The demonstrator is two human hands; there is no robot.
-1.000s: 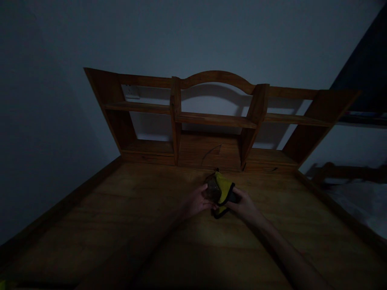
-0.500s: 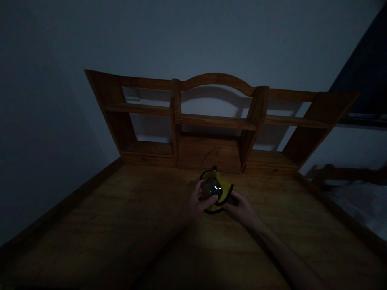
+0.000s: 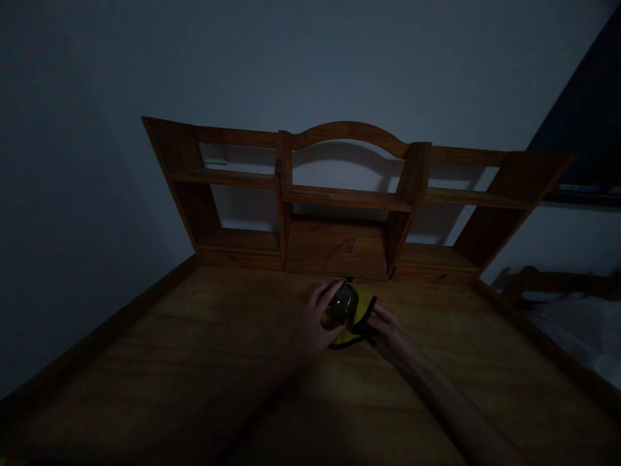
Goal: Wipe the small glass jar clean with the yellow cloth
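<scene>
In dim light both my hands meet over a wooden desk. My left hand curls around a small rounded clear object, maybe a glass; I cannot make it out well. My right hand grips a yellow cloth with a dark edge, which lies against and under the rounded object. The cloth and the object sit just in front of the desk's shelf unit.
A wooden shelf unit with an arched top and several open compartments stands at the desk's back against a pale wall. A raised rim runs along the desk's left edge. A dark wooden frame and pale surface lie to the right.
My left hand has shifted from the object's side to wrap around it and turned it. The yellow cloth has slid lower and round to the right side of the object.
</scene>
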